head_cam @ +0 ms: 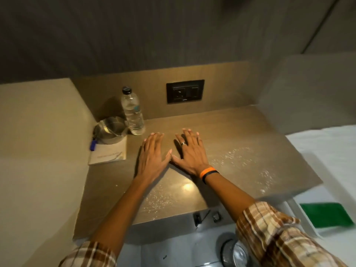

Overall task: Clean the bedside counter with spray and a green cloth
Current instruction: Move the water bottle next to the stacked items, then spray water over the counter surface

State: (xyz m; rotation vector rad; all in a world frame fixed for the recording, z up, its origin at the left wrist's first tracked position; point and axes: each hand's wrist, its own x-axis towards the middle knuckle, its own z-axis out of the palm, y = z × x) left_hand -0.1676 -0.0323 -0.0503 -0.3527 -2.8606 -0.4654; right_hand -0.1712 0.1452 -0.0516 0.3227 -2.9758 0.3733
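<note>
The brown bedside counter [240,132] carries shiny spray droplets [235,155] on its right half and near its front edge. My left hand [152,153] and my right hand [190,151] lie flat on the counter's middle, palms down, fingers apart, thumbs touching, holding nothing. An orange and a black band circle my right wrist, and a ring sits on one finger. The green cloth [325,214] lies folded on the white bed at the lower right, apart from both hands. No spray bottle is in view.
At the counter's back left stand a clear water bottle [133,112], an upturned glass [110,130] on a white card [107,153], and a small blue object [93,145]. A black socket panel [185,91] sits in the back wall. A round metal item [235,255] lies on the floor below.
</note>
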